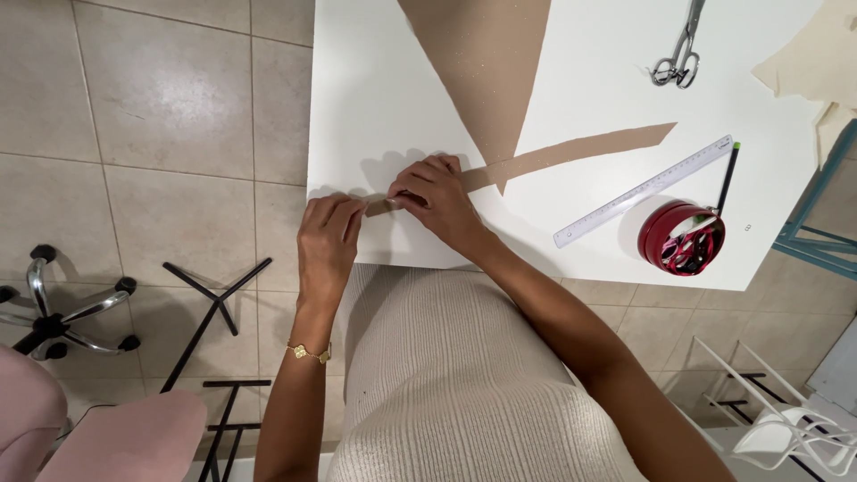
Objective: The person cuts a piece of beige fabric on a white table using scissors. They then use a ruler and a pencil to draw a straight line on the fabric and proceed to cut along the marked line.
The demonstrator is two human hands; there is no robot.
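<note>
A long narrow strip of brown paper (pixel 580 147) lies across the white table (pixel 375 98), running from upper right down to the near left edge. My right hand (pixel 433 196) presses on the strip's left end with its fingers bent. My left hand (pixel 328 234) pinches the very tip of the strip at the table's near edge; a gold bracelet sits on that wrist. Above them a large brown paper triangle (pixel 486 62) lies with its point toward my hands.
On the table sit a clear ruler (pixel 643 192), a dark pencil with a green end (pixel 728 174), a red round tin (pixel 683 239), scissors (pixel 680 49) and cream paper pieces (pixel 808 62). Pink chair, chair base and black stand legs stand on the tiled floor at left.
</note>
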